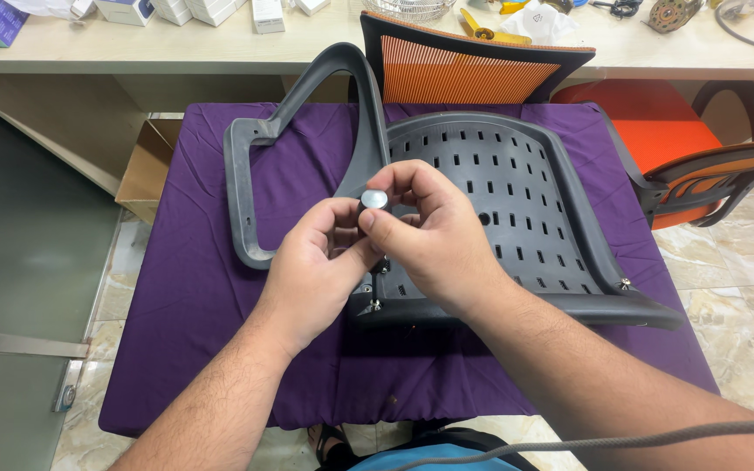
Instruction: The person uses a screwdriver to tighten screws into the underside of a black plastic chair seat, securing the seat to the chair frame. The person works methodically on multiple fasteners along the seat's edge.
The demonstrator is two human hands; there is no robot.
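A dark grey plastic chair seat shell (517,187) with several slots lies upside down on a table draped in purple cloth (194,288). A grey armrest (255,139) stands at its left side. My left hand (316,266) and my right hand (434,231) meet over the seat's front left corner. Together they pinch a small bolt with a round silver head (374,199), held between the fingertips of both. Screws (375,304) show at the seat's front corner just beneath my hands, and another screw (625,283) sits at the right corner.
An orange mesh chair back (464,65) rests behind the seat. An orange chair (682,148) stands to the right. A cardboard box (146,166) sits left of the table. The desk (176,48) behind holds boxes, tools and a wire basket. A grey cable (621,439) crosses my right forearm.
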